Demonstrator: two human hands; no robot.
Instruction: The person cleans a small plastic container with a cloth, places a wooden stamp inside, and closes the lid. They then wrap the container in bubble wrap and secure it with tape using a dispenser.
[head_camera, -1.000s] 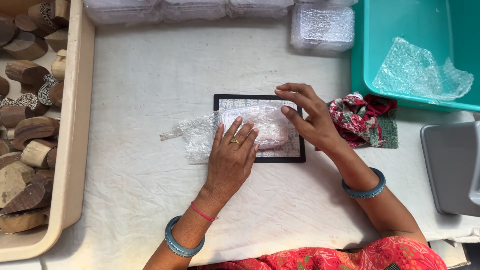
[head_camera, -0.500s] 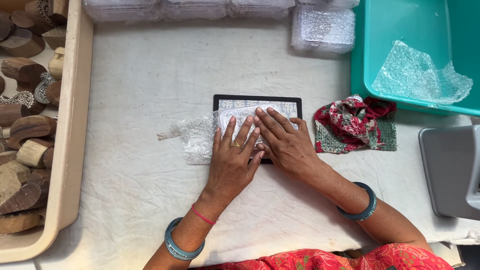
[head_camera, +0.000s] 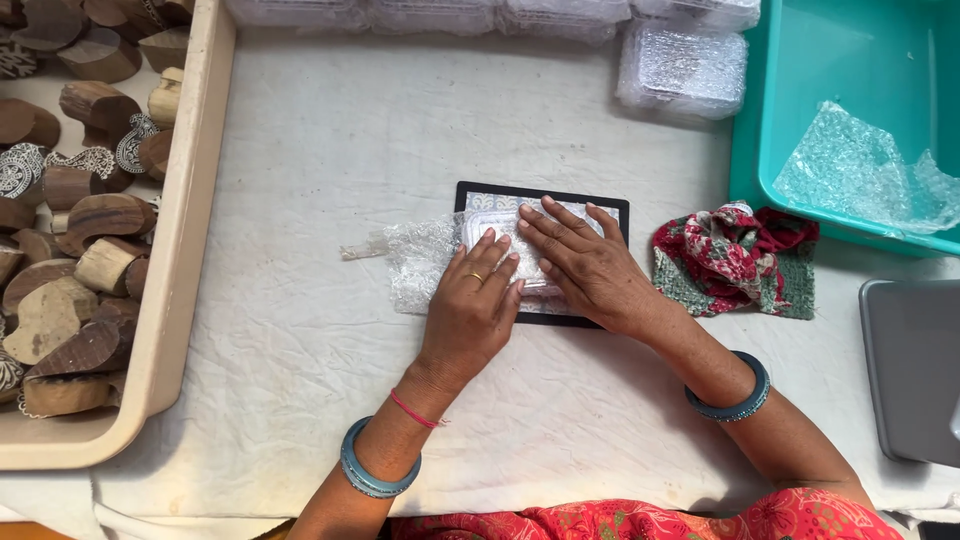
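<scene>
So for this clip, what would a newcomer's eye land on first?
Both hands, left hand and right hand, press flat on a bubble-wrapped bundle over a black-framed board at the table's centre. On the left, a beige tray brims with carved wooden blocks; top right, a teal bin holds loose bubble wrap.

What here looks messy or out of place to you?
Little does. A loose end of the bubble wrap trails left of the black-framed board under both hands, left hand and right hand. A red patterned cloth lies crumpled beside it, and one crumpled sheet sits in the teal bin.
</scene>
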